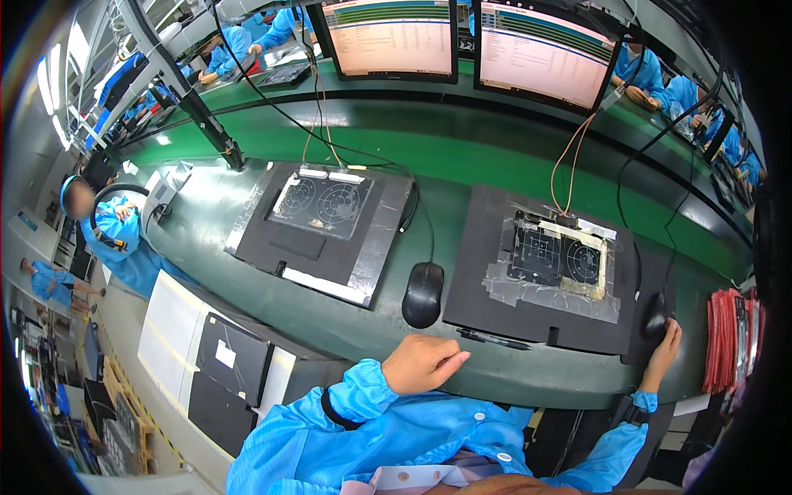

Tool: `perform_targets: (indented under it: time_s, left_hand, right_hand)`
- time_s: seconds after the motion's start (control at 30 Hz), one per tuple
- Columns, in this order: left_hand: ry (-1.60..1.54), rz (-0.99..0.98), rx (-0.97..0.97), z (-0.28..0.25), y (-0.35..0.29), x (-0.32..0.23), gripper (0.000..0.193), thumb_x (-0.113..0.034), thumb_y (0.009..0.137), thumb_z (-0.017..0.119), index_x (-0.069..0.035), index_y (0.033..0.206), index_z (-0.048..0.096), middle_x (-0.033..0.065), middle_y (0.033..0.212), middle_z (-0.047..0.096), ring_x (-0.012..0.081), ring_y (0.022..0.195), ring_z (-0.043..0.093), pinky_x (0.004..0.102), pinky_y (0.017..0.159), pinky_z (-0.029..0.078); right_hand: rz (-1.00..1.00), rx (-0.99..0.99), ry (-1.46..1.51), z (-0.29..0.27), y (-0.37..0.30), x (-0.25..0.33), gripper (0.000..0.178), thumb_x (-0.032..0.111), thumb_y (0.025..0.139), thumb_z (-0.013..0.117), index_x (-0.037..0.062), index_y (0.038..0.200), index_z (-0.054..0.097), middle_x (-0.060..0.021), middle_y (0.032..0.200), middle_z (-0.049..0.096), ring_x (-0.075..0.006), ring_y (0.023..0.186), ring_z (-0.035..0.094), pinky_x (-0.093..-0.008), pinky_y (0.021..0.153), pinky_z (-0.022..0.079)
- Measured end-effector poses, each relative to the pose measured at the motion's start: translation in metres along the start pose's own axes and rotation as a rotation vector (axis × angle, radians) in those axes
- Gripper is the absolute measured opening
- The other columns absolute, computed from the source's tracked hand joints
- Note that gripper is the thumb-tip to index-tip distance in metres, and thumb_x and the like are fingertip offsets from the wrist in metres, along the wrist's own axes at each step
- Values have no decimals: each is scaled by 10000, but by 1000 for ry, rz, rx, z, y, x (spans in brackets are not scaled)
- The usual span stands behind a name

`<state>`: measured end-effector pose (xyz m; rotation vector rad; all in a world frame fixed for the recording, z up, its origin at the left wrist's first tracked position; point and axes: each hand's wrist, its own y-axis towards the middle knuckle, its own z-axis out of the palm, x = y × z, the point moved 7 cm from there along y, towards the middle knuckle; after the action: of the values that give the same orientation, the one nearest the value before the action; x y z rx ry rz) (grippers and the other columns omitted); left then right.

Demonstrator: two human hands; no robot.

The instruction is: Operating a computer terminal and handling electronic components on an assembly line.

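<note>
My left hand [423,363] is closed in a loose fist at the bench's near edge, with the thumb pointing right. Nothing shows in it, though the curled fingers are mostly hidden. At the far right, my right hand [662,356] has its fingers at the near end of a small black computer mouse [656,317]. A second black mouse [422,295] lies untouched beyond my left hand. Between the hands sits a black board [487,247] bearing a taped fixture [563,257] with dark target patterns. Another black board [330,268] on the left carries a clear-covered target plate [322,201].
Two lit monitors [392,37] [540,54] stand at the back, with cables hanging down to the boards. Red folders [723,340] are stacked at the right edge. A black pen-like item [495,338] lies along the near board edge. Other people in blue work nearby.
</note>
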<state>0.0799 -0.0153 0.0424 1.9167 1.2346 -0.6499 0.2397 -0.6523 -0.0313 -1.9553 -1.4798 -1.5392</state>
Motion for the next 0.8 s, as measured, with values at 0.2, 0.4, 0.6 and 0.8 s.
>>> perform_targets:
  time_s: [0.2, 0.4, 0.6, 0.8]
  left_hand:
    - [4, 31, 14, 0, 0, -2, 376, -217, 1066, 623, -44, 744, 540, 157, 659, 572, 406, 617, 580, 502, 590, 434]
    - [-61, 17, 41, -3, -2, 0, 372, -209, 1104, 508, -34, 779, 555, 187, 688, 577, 437, 658, 576, 532, 634, 442]
    - [-50, 36, 35, 0, -2, 1, 357, -172, 1091, 509, -29, 764, 534, 188, 677, 552, 431, 641, 561, 524, 624, 437]
    - [-59, 44, 30, -1, -2, 0, 349, -162, 1079, 520, -30, 756, 528, 184, 675, 547, 428, 640, 561, 521, 624, 441]
  right_hand:
    - [-9, 8, -6, 3, -2, 8, 449, 372, 1163, 492, -22, 1284, 670, -132, 1287, 704, -235, 1248, 637, -358, 1144, 428]
    - [-3, 13, -9, 4, -5, 13, 458, 380, 1162, 491, -18, 1290, 677, -130, 1281, 712, -234, 1247, 640, -361, 1140, 434]
    - [-12, 19, -11, 2, -1, 5, 460, 386, 1160, 494, -10, 1293, 686, -129, 1281, 716, -231, 1250, 642, -363, 1140, 437]
    - [-15, 18, 27, 3, -1, 5, 437, 362, 1161, 501, -18, 1283, 679, -130, 1278, 712, -229, 1244, 641, -360, 1141, 435]
